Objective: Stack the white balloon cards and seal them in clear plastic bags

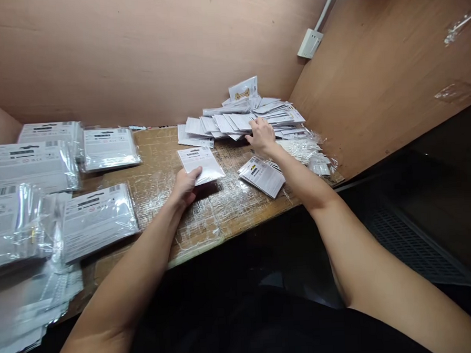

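My left hand holds a small stack of white cards just above the taped wooden table, fingers closed on its near edge. My right hand reaches into a loose heap of white cards at the back right corner, fingers curled on the cards there. One card with a gold item stands up at the back of the heap. Another small stack of printed cards lies under my right forearm.
Silver plastic packets with white labels are stacked along the table's left side, with more packets at the back left. Clear small bags lie at the right edge. Wooden walls enclose the back and right; a wall socket sits in the corner.
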Demonstrator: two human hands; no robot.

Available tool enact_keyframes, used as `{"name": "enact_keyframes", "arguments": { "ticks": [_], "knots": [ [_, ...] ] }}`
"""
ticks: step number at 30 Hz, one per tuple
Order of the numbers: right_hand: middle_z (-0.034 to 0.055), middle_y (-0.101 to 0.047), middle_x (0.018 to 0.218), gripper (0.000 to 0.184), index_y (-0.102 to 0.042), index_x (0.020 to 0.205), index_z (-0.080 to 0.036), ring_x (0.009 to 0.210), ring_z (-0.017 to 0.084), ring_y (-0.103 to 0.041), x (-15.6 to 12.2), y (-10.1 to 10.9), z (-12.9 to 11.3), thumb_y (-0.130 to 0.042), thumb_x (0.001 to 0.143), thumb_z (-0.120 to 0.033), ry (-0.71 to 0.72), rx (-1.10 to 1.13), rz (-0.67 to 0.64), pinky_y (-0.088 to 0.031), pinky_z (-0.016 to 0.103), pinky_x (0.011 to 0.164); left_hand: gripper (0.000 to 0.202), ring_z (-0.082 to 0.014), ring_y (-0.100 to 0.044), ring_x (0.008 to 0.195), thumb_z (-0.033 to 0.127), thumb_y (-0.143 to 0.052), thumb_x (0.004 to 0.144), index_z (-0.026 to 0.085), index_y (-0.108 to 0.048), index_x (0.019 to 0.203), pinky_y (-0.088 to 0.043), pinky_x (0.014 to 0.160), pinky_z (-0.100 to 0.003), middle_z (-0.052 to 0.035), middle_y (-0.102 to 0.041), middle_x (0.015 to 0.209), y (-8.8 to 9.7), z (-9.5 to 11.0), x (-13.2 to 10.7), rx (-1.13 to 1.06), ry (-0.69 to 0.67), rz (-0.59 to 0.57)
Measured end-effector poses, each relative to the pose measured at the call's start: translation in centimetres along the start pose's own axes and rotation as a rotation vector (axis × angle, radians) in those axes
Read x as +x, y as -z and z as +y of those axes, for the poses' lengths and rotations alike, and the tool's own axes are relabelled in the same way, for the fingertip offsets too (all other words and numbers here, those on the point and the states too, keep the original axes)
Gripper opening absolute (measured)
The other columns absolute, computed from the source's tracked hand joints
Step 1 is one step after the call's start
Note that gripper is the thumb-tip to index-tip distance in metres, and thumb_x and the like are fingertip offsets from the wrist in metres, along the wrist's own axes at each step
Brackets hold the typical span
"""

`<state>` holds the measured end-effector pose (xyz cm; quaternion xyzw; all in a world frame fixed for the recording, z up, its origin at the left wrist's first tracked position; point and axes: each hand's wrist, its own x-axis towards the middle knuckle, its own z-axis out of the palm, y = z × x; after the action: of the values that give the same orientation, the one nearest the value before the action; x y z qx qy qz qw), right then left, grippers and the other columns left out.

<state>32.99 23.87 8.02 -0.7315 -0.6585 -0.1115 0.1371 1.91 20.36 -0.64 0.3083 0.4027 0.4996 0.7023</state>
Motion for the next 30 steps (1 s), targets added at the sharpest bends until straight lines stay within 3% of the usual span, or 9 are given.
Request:
{"name": "enact_keyframes", "arguments": {
  "ticks": [2,6,9,12,16,20,23,27,30],
  "knots": [
    [0.0283,-0.061,0.149,0.047,-0.065,0.141,-0.006,0.137,0.042,-0.051,2.9,-1.1,-0.8,-0.063,0.098,-0.024,0.081,-0.128,0.011,-0.046,0.053,0.108,0.033,-0.0278,-0.082,0.093,0.016,-0.088,0.074,0.011,-0.077,0.104,-0.07,0.093,-0.045,-0.0139,-0.085,0.101,0.1,0.1,-0.1,0.007,-0.001,-0.028],
    [0.0316,-0.069,0.136,0.041,-0.071,0.134,-0.002,0.128,0.04,-0.054,6.9,-2.0,-0.8,-0.048,0.101,-0.013,0.11,-0.236,-0.116,-0.047,0.049,0.099,0.043,-0.0288,-0.082,0.101,0.015,-0.09,0.069,0.013,-0.074,0.109,-0.067,0.099,-0.045,-0.0146,-0.084,0.11,0.6,0.4,0.3,0.009,-0.037,-0.058],
    [0.0318,-0.072,0.132,0.046,-0.073,0.133,-0.001,0.124,0.039,-0.059,7.9,-1.6,0.3,-0.038,0.103,-0.008,0.128,-0.239,-0.121,-0.048,0.05,0.098,0.075,-0.0267,-0.08,0.11,0.004,-0.089,0.064,0.019,-0.067,0.134,-0.065,0.104,-0.044,-0.0126,-0.081,0.124,1.0,0.4,0.9,0.004,-0.07,0.03],
    [0.029,-0.074,0.134,0.047,-0.073,0.135,-0.004,0.127,0.041,-0.059,6.2,-0.6,1.0,-0.037,0.106,-0.014,0.179,-0.153,-0.032,-0.05,0.055,0.102,0.09,-0.0231,-0.079,0.11,-0.001,-0.086,0.062,0.025,-0.064,0.145,-0.064,0.105,-0.038,-0.0091,-0.08,0.127,1.3,0.5,1.3,0.01,-0.101,0.081],
    [0.0203,-0.075,0.144,0.047,-0.073,0.142,-0.014,0.134,0.042,-0.06,0.7,0.4,0.5,-0.054,0.106,-0.036,0.332,0.124,0.032,-0.048,0.065,0.116,0.03,-0.0272,-0.08,0.095,0.03,-0.086,0.08,0.011,-0.08,0.103,-0.068,0.093,-0.04,-0.0167,-0.082,0.107,1.6,1.4,1.4,0.021,-0.006,-0.015],
    [0.0067,-0.079,0.143,0.034,-0.08,0.133,-0.032,0.14,0.038,-0.064,-5.0,0.7,-2.5,-0.067,0.103,-0.043,0.566,0.432,-0.13,-0.045,0.066,0.126,0.065,-0.0418,-0.08,0.113,0.074,-0.073,0.09,0.011,-0.08,0.099,-0.068,0.097,-0.057,-0.0256,-0.083,0.11,1.9,2.5,0.5,-0.119,0.134,-0.241],
    [0.0052,-0.075,0.15,0.032,-0.079,0.135,-0.035,0.147,0.036,-0.062,-7.4,0.7,-4.9,-0.067,0.105,-0.036,0.699,0.536,-0.259,-0.043,0.066,0.129,0.052,-0.0441,-0.08,0.115,0.058,-0.091,0.079,0.011,-0.081,0.099,-0.066,0.103,-0.058,-0.0241,-0.084,0.105,2.0,2.4,0.0,-0.085,0.13,-0.297],
    [0.014,-0.045,0.178,0.057,-0.061,0.16,-0.026,0.169,0.038,-0.035,-8.1,0.6,-5.8,-0.067,0.104,-0.035,0.765,0.519,-0.311,-0.03,0.068,0.138,0.05,-0.037,-0.083,0.101,0.03,-0.103,0.058,0.009,-0.082,0.097,-0.066,0.103,-0.054,-0.0176,-0.086,0.101,1.6,1.6,0.3,0.002,-0.101,-0.157],
    [0.0229,-0.031,0.183,0.101,-0.039,0.173,-0.019,0.17,0.044,-0.031,-7.1,-0.1,-6.3,-0.085,0.09,-0.055,0.498,0.68,-0.243,-0.032,0.067,0.137,0.057,-0.033,-0.083,0.096,0.036,-0.106,0.053,0.01,-0.084,0.099,-0.067,0.1,-0.051,-0.0156,-0.087,0.106,1.4,1.4,0.5,0.007,-0.245,-0.113]
  ]
}}
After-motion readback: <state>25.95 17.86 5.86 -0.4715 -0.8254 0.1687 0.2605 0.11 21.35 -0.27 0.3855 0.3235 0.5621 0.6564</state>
